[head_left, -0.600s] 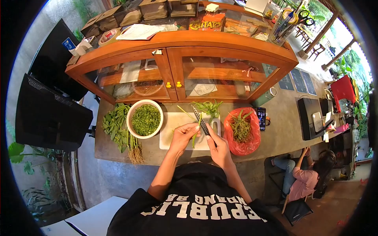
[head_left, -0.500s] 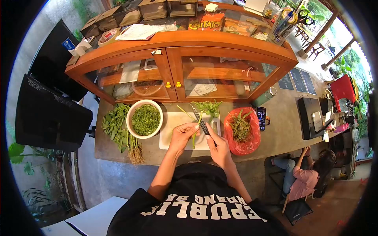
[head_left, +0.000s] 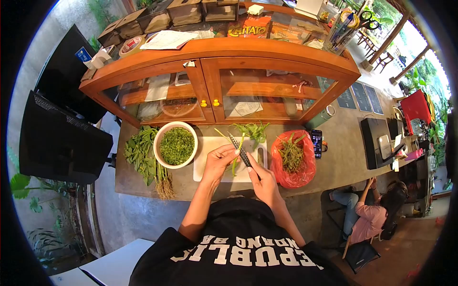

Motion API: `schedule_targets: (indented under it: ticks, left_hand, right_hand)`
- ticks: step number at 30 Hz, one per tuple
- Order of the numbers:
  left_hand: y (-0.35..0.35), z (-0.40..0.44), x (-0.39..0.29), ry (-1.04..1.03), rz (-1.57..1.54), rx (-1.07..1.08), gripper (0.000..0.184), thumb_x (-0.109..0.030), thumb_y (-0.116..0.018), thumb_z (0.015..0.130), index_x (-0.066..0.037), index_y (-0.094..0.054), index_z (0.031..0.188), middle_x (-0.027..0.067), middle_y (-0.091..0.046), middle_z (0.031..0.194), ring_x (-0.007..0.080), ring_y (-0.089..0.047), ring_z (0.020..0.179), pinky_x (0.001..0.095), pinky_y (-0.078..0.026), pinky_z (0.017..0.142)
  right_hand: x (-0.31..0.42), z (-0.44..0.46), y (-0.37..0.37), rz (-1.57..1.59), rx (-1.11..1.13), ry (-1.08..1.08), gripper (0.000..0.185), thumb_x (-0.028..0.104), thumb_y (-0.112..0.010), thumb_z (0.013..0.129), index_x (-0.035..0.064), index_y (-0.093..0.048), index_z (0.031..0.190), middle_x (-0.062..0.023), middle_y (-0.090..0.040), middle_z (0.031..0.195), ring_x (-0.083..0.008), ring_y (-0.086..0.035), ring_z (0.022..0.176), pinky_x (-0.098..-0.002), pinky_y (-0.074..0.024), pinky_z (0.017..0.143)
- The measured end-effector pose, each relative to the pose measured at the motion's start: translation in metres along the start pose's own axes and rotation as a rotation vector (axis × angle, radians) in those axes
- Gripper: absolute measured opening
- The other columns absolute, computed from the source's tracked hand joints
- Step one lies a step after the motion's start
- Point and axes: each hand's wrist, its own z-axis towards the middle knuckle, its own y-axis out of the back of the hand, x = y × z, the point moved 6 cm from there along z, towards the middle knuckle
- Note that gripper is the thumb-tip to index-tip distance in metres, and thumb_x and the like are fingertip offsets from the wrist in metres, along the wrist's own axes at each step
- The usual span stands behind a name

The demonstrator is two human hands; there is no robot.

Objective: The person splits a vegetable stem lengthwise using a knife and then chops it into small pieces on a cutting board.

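Left hand [head_left: 219, 162] had a skinny green stalk [head_left: 234, 168] pinched, right hand [head_left: 265, 183] was clamped on this speckly black knife [head_left: 244, 157].

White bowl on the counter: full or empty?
Full or nearly so: chopped greens hide the floor of the white bowl, leaving only a pale band around them.

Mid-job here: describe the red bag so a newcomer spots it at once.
Start at the wooden cabinet; in front of it lies the white board. Just right of the board, with a phone on its other side, is an open bag of greens. It is red plastic, while the bowl of greens is white and left of the board.
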Motion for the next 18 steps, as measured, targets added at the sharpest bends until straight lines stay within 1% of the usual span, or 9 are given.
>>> schedule_targets:
  ticks: [2, 3, 5, 6, 8, 9, 11, 14, 18]
  left_hand:
    - [-0.0006, -0.0006, -0.0002, -0.017, 0.041, 0.002, 0.017, -0.009, -0.073, 0.089, -0.001, -0.072, 0.104, 0.0057, -0.072, 0.082, 0.0075, -0.063, 0.071, 0.0192, -0.045, 0.062]
    - [0.0009, -0.0007, 0.0020, -0.016, 0.041, 0.001, 0.017, -0.009, -0.073, 0.089, -0.001, -0.072, 0.104, 0.0057, -0.072, 0.082, 0.0075, -0.063, 0.071, 0.0192, -0.045, 0.062]
    - [0.0037, -0.0001, 0.0072, -0.002, 0.106, 0.019, 0.017, -0.010, -0.073, 0.090, 0.000, -0.072, 0.103, 0.0058, -0.072, 0.084, 0.0088, -0.064, 0.073, 0.0200, -0.048, 0.066]
    - [0.0022, -0.0015, 0.0074, -0.003, 0.105, 0.019, 0.017, -0.010, -0.073, 0.090, 0.000, -0.072, 0.103, 0.0058, -0.072, 0.084, 0.0088, -0.064, 0.073, 0.0200, -0.048, 0.066]
    - [-0.0014, -0.0042, 0.0053, -0.025, 0.053, 0.008, 0.018, -0.011, -0.072, 0.090, 0.001, -0.072, 0.105, 0.0063, -0.072, 0.087, 0.0104, -0.065, 0.076, 0.0216, -0.051, 0.071]
    - [-0.0019, -0.0050, 0.0041, -0.026, 0.053, 0.006, 0.018, -0.011, -0.072, 0.090, 0.001, -0.072, 0.105, 0.0063, -0.072, 0.087, 0.0104, -0.065, 0.076, 0.0216, -0.051, 0.071]
    - [-0.0046, -0.0068, 0.0023, -0.026, 0.095, 0.050, 0.021, -0.012, -0.071, 0.091, 0.001, -0.071, 0.107, 0.0072, -0.072, 0.090, 0.0120, -0.067, 0.079, 0.0240, -0.054, 0.076]
    - [-0.0045, -0.0058, 0.0059, -0.021, 0.115, 0.059, 0.022, -0.011, -0.071, 0.092, 0.002, -0.071, 0.110, 0.0078, -0.073, 0.092, 0.0125, -0.067, 0.081, 0.0256, -0.054, 0.077]
    - [-0.0032, -0.0029, 0.0069, 0.000, 0.059, 0.027, 0.022, -0.012, -0.070, 0.092, 0.002, -0.071, 0.109, 0.0076, -0.073, 0.093, 0.0124, -0.067, 0.080, 0.0261, -0.054, 0.078]
  right_hand:
    - [-0.0008, -0.0009, 0.0010, -0.007, -0.036, 0.063, 0.044, 0.006, -0.056, 0.097, 0.0090, -0.051, 0.141, -0.0252, -0.066, 0.095, -0.0272, -0.062, 0.070, -0.0321, -0.0493, 0.068]
    - [0.0009, -0.0014, 0.0021, -0.006, -0.035, 0.061, 0.044, 0.006, -0.056, 0.097, 0.0090, -0.051, 0.141, -0.0252, -0.066, 0.095, -0.0272, -0.062, 0.070, -0.0321, -0.0493, 0.068]
    - [0.0023, -0.0007, 0.0038, -0.037, -0.006, -0.002, 0.045, 0.006, -0.056, 0.097, 0.0090, -0.051, 0.141, -0.0247, -0.066, 0.094, -0.0255, -0.060, 0.069, -0.0316, -0.0490, 0.069]
    - [0.0011, -0.0006, 0.0037, -0.038, -0.006, -0.002, 0.045, 0.006, -0.056, 0.097, 0.0090, -0.051, 0.141, -0.0247, -0.066, 0.094, -0.0255, -0.060, 0.069, -0.0316, -0.0490, 0.069]
    - [-0.0022, -0.0002, 0.0043, -0.020, -0.027, 0.000, 0.045, 0.006, -0.056, 0.097, 0.0094, -0.050, 0.142, -0.0247, -0.066, 0.094, -0.0261, -0.061, 0.070, -0.0316, -0.0490, 0.069]
    - [-0.0020, 0.0003, 0.0054, -0.020, -0.026, 0.000, 0.045, 0.006, -0.056, 0.097, 0.0094, -0.050, 0.142, -0.0247, -0.066, 0.094, -0.0261, -0.061, 0.070, -0.0316, -0.0490, 0.069]
    - [-0.0034, 0.0017, 0.0068, -0.015, -0.005, -0.032, 0.045, 0.007, -0.055, 0.098, 0.0098, -0.050, 0.142, -0.0248, -0.067, 0.097, -0.0262, -0.063, 0.072, -0.0317, -0.0492, 0.070]
    - [-0.0022, 0.0030, 0.0064, 0.003, -0.034, 0.015, 0.044, 0.008, -0.055, 0.098, 0.0105, -0.050, 0.142, -0.0250, -0.067, 0.099, -0.0258, -0.062, 0.072, -0.0317, -0.0494, 0.071]
    - [-0.0019, -0.0004, 0.0070, -0.006, 0.001, -0.004, 0.045, 0.007, -0.054, 0.098, 0.0111, -0.050, 0.142, -0.0254, -0.067, 0.101, -0.0270, -0.065, 0.075, -0.0319, -0.0498, 0.072]
